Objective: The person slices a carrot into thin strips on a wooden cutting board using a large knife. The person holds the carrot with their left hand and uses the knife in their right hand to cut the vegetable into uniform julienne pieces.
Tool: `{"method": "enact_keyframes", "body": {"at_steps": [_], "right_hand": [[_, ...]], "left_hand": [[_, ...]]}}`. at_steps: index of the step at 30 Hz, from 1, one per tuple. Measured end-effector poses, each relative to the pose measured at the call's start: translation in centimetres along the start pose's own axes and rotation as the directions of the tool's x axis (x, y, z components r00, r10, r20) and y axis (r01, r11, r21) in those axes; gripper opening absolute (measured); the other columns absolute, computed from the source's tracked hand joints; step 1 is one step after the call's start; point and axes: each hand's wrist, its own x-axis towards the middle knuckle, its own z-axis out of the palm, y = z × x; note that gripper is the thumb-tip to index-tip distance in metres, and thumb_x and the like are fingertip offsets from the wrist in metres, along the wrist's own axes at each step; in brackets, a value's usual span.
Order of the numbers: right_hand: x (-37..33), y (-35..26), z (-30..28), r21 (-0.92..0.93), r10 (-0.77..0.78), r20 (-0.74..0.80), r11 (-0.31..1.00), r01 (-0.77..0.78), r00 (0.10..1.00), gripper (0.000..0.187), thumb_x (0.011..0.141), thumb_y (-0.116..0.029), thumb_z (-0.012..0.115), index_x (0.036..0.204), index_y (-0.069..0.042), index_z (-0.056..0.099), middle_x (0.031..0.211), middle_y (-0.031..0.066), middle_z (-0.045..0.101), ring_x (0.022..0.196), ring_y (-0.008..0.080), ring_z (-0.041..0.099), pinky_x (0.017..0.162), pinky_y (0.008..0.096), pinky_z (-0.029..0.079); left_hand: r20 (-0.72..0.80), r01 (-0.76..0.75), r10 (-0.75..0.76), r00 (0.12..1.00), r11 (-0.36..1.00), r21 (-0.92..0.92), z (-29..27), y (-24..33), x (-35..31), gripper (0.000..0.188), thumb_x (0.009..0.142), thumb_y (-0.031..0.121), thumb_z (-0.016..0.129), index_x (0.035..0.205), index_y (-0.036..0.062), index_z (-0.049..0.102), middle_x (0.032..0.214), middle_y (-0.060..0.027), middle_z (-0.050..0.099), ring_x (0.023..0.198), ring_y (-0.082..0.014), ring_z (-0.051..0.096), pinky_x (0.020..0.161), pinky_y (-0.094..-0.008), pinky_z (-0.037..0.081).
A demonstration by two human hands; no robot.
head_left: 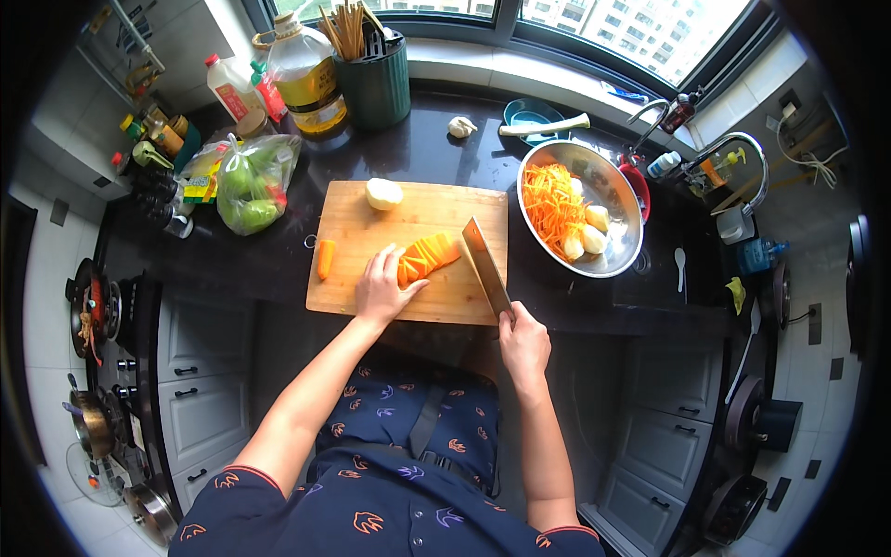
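On a wooden cutting board point(436, 206) lies a fanned row of orange carrot slices point(432, 256). My left hand point(379, 288) is closed over the left end of the slices, thumb on the near side and fingers on top. My right hand point(523, 345) grips the handle of a kitchen knife point(486, 269), its broad blade standing on edge just right of the slices. A short carrot piece point(326, 260) sits at the board's left edge. Near the far edge rests a pale, peeled round vegetable point(383, 194), whose kind I cannot make out.
Right of the board, a steel bowl point(624, 206) holds carrot shreds point(551, 202) and several pale peeled pieces point(594, 239). Behind are a garlic bulb point(461, 127) and a teal dish point(531, 117). A bag of green vegetables point(252, 190), an oil jug point(311, 84) and a utensil holder point(373, 85) stand left.
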Motion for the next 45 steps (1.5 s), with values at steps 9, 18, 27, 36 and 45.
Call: {"method": "enact_keyframes", "body": {"at_steps": [9,18,27,36,45], "right_hand": [[0.0,-0.1,0.1,-0.016,-0.002,0.015,1.0,0.003,1.0,0.017,0.099,-0.027,0.059,0.097,-0.011,0.066,0.081,0.0211,0.071,0.08,0.0445,0.069,0.07,0.0525,0.056],[-0.1,-0.1,0.0,-0.025,-0.005,0.022,1.0,0.005,1.0,0.017,0.099,-0.028,0.059,0.098,-0.012,0.065,0.081,0.0197,0.071,0.081,0.0436,0.07,0.07,0.0525,0.056],[-0.2,0.1,0.1,-0.029,-0.016,0.03,0.999,0.017,0.999,0.016,0.099,-0.027,0.058,0.099,-0.012,0.064,0.084,0.0188,0.072,0.08,0.0436,0.07,0.071,0.0526,0.057],[-0.3,0.0,0.1,-0.016,-0.029,0.034,0.999,0.03,0.999,0.015,0.098,-0.026,0.059,0.098,-0.012,0.064,0.084,0.0186,0.072,0.08,0.0435,0.07,0.07,0.0527,0.057],[-0.4,-0.1,0.3,-0.021,-0.033,0.03,0.999,0.034,0.999,0.015,0.098,-0.026,0.06,0.098,-0.012,0.064,0.083,0.0184,0.072,0.08,0.0433,0.07,0.069,0.0525,0.056]], "left_hand": [[0.014,0.206,-0.205,0.979,0.975,-0.08,2.3,1.2,1.2,0.069,0.076,0.038,0.086,0.13,0.0067,0.057,0.124,-0.0161,0.055,0.119,-0.0353,0.054,0.104,-0.0467,0.044],[0.046,0.106,-0.096,0.994,0.929,-0.354,1.2,0.2,0.8,0.079,0.068,0.014,0.09,0.137,0.0081,0.053,0.126,-0.0149,0.056,0.122,-0.0339,0.056,0.105,-0.0426,0.048],[0.165,-0.098,0.137,0.977,0.97,-0.223,-1.9,-0.8,2.0,0.096,0.06,0.026,0.097,0.144,0.0084,0.054,0.145,-0.0124,0.054,0.134,-0.0319,0.052,0.113,-0.0402,0.044],[0.268,-0.005,0.052,0.962,0.985,-0.175,-1.1,-2.7,1.4,0.076,0.074,0.025,0.089,0.141,0.007,0.058,0.145,-0.0125,0.058,0.131,-0.0298,0.057,0.111,-0.0397,0.047],[0.192,-0.01,0.031,0.981,0.994,-0.109,-1.1,-1.8,0.6,0.073,0.075,0.024,0.088,0.14,0.0081,0.06,0.151,-0.0119,0.053,0.134,-0.0308,0.053,0.112,-0.0405,0.046]]}}
